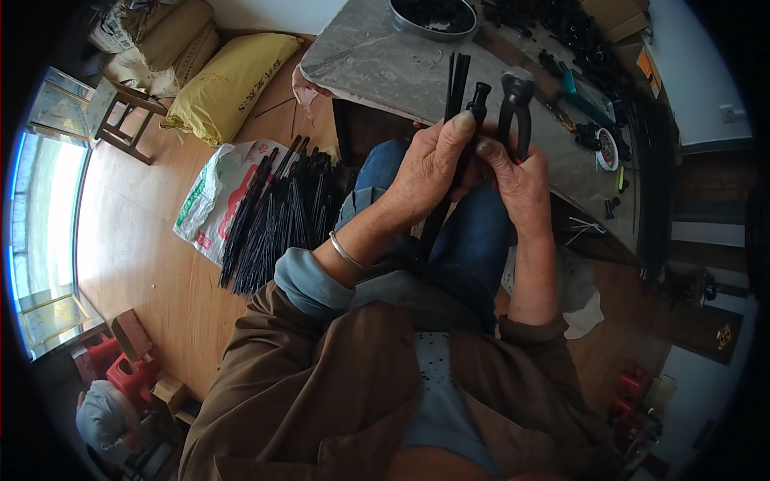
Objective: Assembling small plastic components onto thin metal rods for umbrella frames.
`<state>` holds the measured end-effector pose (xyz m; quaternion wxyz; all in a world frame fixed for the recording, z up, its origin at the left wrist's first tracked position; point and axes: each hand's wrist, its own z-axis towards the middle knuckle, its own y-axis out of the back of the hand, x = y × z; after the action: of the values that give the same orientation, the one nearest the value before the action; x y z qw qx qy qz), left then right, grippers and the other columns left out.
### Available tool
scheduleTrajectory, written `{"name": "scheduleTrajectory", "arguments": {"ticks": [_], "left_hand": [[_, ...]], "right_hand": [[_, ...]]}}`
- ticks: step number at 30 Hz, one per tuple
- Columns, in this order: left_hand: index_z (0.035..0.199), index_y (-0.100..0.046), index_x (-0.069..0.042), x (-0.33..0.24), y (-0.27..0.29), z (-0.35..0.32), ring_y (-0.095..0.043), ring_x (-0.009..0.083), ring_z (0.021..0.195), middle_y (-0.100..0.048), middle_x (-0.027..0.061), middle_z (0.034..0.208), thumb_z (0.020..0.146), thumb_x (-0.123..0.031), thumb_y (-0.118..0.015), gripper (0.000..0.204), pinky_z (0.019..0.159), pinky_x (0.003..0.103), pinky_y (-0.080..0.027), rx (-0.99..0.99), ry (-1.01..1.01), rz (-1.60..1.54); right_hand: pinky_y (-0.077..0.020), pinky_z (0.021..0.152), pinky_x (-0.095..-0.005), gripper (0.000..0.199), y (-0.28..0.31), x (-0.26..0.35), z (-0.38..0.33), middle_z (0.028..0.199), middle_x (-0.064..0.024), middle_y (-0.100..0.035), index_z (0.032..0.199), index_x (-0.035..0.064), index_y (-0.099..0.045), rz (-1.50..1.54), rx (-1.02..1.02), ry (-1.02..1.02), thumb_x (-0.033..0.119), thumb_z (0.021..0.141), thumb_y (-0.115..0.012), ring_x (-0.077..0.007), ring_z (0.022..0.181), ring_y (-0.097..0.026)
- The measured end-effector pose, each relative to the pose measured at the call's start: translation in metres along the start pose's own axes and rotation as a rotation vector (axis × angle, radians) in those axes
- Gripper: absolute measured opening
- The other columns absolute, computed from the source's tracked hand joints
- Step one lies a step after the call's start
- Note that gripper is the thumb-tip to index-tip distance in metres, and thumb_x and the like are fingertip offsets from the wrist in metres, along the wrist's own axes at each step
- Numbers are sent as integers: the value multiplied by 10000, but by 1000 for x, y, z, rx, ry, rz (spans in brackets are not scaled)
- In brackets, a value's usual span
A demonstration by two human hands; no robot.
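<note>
My left hand (423, 170) is closed around a bundle of thin black rods (457, 84), its thumb pressed near their upper ends. Beside the rod tips, a black tubular fitting (480, 96) sticks up from the same grip. In my right hand (525, 191) is a pair of pincers (517, 88), with the rounded metal head pointing up and away from me. Both hands are close together above my lap, and the right fingertips are partly hidden behind the rods. The lower part of the bundle runs down between my knees.
A large pile of black rods (285, 212) lies on a printed sack (210, 192) to my left. Ahead is a grey table (361, 60) with a metal bowl (433, 32) and scattered black parts (553, 64). A yellow sack (233, 88) and a wooden stool (120, 108) stand farther left.
</note>
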<state>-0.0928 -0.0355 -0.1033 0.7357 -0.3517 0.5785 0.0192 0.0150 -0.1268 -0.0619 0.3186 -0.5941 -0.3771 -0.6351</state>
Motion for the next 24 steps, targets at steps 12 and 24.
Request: {"name": "scheduleTrajectory", "arguments": {"ticks": [12,24], "left_hand": [[912,-618,11,2,16,11,-421,91,412,-456,6,513,974,-581,-383,640,401,234,-340,-22,132,-82],[909,-621,12,-3,-18,5,-382,86,409,-408,-8,490,956,-648,-321,726,400,238,-301,80,142,92]], "right_hand": [[-442,435,-243,216,48,44,-69,656,-36,-519,1120,-24,-516,-5,375,-634,142,983,-499,-86,464,-503],[-584,641,-332,439,57,37,-77,1019,-212,-630,1290,-52,-427,199,455,-662,275,1003,-485,-249,763,-683]]}}
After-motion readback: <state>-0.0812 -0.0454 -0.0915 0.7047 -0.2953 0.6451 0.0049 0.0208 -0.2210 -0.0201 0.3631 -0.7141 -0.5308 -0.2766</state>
